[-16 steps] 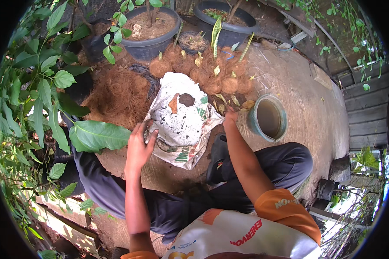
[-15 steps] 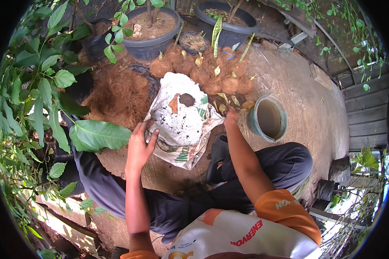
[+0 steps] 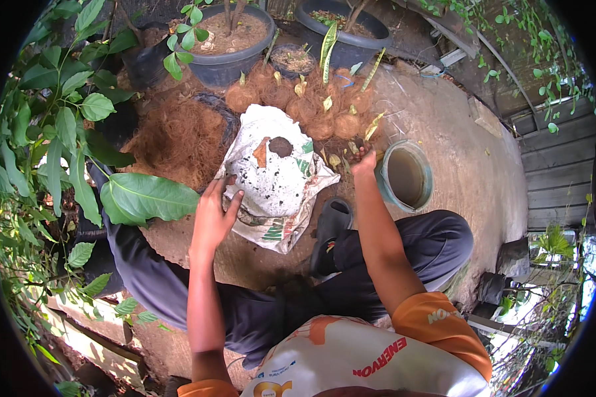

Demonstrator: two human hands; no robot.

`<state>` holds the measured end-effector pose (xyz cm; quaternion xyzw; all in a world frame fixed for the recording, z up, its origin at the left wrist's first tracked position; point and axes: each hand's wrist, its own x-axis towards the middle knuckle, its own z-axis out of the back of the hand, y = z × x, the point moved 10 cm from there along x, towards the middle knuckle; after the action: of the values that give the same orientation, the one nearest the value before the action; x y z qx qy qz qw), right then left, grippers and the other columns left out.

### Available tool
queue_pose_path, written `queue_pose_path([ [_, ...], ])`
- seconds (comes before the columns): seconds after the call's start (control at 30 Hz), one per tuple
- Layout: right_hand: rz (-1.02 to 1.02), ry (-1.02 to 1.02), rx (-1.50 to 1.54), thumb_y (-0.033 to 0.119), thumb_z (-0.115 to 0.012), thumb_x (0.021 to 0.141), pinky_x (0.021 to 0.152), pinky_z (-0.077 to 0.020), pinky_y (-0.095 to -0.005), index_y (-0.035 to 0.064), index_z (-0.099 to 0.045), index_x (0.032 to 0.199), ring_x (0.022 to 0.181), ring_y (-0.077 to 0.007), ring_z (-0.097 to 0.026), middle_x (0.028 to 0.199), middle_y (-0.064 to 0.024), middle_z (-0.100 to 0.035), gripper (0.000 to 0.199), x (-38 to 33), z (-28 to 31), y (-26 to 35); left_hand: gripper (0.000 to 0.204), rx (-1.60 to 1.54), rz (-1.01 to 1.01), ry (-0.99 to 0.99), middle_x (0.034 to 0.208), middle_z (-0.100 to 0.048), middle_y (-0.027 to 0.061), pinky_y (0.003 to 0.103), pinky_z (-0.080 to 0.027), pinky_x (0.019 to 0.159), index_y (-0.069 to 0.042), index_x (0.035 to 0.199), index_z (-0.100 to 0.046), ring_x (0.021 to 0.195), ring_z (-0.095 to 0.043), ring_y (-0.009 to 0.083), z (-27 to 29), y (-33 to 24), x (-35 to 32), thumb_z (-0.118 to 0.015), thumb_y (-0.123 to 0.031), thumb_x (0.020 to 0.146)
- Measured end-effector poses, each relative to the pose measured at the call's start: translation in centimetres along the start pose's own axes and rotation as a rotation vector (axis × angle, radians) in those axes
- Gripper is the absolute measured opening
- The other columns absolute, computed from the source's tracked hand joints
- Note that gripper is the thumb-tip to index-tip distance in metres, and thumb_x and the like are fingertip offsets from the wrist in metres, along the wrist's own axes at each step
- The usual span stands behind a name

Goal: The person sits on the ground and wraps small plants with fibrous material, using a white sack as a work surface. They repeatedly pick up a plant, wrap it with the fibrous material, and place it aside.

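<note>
A crumpled white printed sack (image 3: 271,178) lies on the concrete slab in front of me, dusted with dark soil. My left hand (image 3: 213,213) rests flat on its left edge, fingers apart. My right hand (image 3: 364,162) reaches past the sack's right side to the foot of a row of brown coconut-fibre balls (image 3: 311,109) with small green shoots. It seems to pinch a small leaf or husk piece there, though the fingers are partly hidden. A heap of loose coconut fibre (image 3: 175,135) sits left of the sack.
A round green-rimmed basin (image 3: 407,175) stands right of my right hand. Dark plant pots (image 3: 232,40) line the back. Large green leaves (image 3: 146,197) crowd the left. My black sandal (image 3: 331,228) rests below the sack. A wooden wall (image 3: 553,165) runs at the right.
My left hand has moved up onto the sack's left edge. My right hand has stayed near the fibre balls.
</note>
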<state>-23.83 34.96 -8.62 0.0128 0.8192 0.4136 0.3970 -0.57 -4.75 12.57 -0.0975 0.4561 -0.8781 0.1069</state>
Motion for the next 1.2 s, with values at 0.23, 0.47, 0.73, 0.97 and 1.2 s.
queue_pose_path([
  [0.23, -0.246, 0.503, 0.004, 0.032, -0.053, 0.093, 0.068, -0.0394, -0.0325, 0.0185, -0.064, 0.105, 0.065, -0.0106, -0.044, 0.074, 0.0059, -0.051, 0.021, -10.0, -9.8, -6.0, 0.030, -0.124, 0.008, 0.013, 0.105, -0.063, 0.0229, 0.041, -0.047, 0.089, 0.004, 0.110, -0.061, 0.101, -0.061, 0.0397, -2.3, 1.5, 0.6, -0.063, -0.018, 0.089],
  [0.47, -0.403, 0.781, -0.476, 0.024, -0.062, 0.091, 0.070, -0.0428, -0.0282, 0.0141, -0.064, 0.106, 0.072, -0.0072, -0.047, 0.079, 0.0074, -0.054, 0.018, -22.6, -13.7, -18.2, 0.039, -0.601, 0.372, -0.021, 0.106, -0.067, 0.0100, 0.031, -0.049, 0.080, 0.001, 0.114, -0.063, 0.094, -0.062, 0.0158, -7.0, 7.8, 2.2, -0.059, -0.033, 0.095],
  [0.73, -0.356, 0.836, -0.694, 0.031, -0.060, 0.093, 0.065, -0.0425, -0.0251, 0.0129, -0.066, 0.103, 0.074, -0.0062, -0.052, 0.083, 0.0061, -0.060, 0.022, -25.1, -12.0, -20.6, 0.034, -0.915, 0.567, -0.179, 0.085, -0.063, -0.0008, 0.024, -0.045, 0.069, -0.003, 0.108, -0.067, 0.077, -0.055, 0.0082, -9.3, 12.1, 1.7, -0.056, -0.033, 0.097],
  [0.97, -0.275, 0.813, -0.975, 0.038, -0.057, 0.092, 0.072, -0.0457, -0.0317, 0.0110, -0.063, 0.115, 0.087, -0.0139, -0.054, 0.100, -0.0015, -0.061, 0.037, -18.7, -10.2, -23.3, 0.034, -0.817, 0.491, -0.401, 0.099, -0.068, 0.0017, 0.027, -0.043, 0.074, -0.005, 0.110, -0.068, 0.083, -0.055, 0.0104, -5.4, 13.2, 2.4, -0.055, -0.033, 0.098],
  [1.2, 0.760, 0.348, -1.332, 0.020, -0.075, 0.072, 0.098, -0.0407, -0.0421, 0.0119, -0.061, 0.109, 0.111, -0.0365, -0.050, 0.113, -0.0178, -0.053, 0.040, -8.3, -12.7, -16.2, 0.036, -0.963, 0.558, -0.400, 0.097, -0.067, -0.0002, 0.024, -0.042, 0.068, -0.007, 0.109, -0.068, 0.079, -0.057, 0.0097, -4.5, 12.3, 2.2, -0.055, -0.038, 0.097],
])
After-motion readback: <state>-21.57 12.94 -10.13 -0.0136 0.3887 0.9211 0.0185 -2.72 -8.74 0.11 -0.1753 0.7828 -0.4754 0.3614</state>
